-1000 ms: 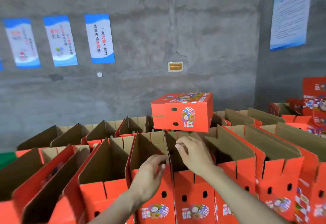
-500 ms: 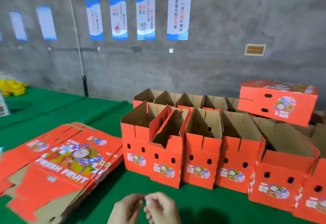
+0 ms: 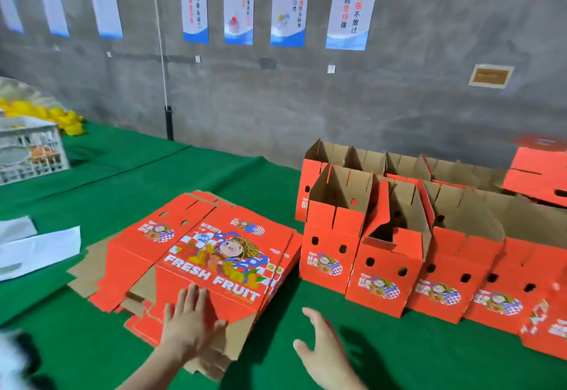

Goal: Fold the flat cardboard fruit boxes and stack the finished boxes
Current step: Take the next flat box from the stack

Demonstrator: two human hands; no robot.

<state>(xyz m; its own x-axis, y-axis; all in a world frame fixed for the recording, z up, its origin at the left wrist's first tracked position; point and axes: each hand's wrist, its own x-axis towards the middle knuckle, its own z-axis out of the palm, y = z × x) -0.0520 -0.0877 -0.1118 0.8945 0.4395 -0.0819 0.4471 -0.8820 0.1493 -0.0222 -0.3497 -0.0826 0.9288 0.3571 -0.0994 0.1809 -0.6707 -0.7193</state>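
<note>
A pile of flat red cardboard fruit boxes (image 3: 214, 254) printed FRESH FRUIT lies on the green table at centre left. My left hand (image 3: 191, 322) rests flat, fingers spread, on the near edge of the top sheet. My right hand (image 3: 322, 349) hovers open over the green cloth just right of the pile, holding nothing. Several folded red boxes (image 3: 392, 270) stand open-topped in rows on the right. One closed box (image 3: 540, 174) sits on top of them at the far right edge.
The green table (image 3: 122, 193) runs back to a grey concrete wall with blue posters (image 3: 346, 6). A white plastic crate (image 3: 29, 150) and yellow items (image 3: 66, 119) sit far left. White paper sheets (image 3: 36, 248) lie left of the pile.
The view has swung left from the folded boxes to the flat pile. My hands left the boxes, came together low, then spread, the left one landing on the top flat sheet.
</note>
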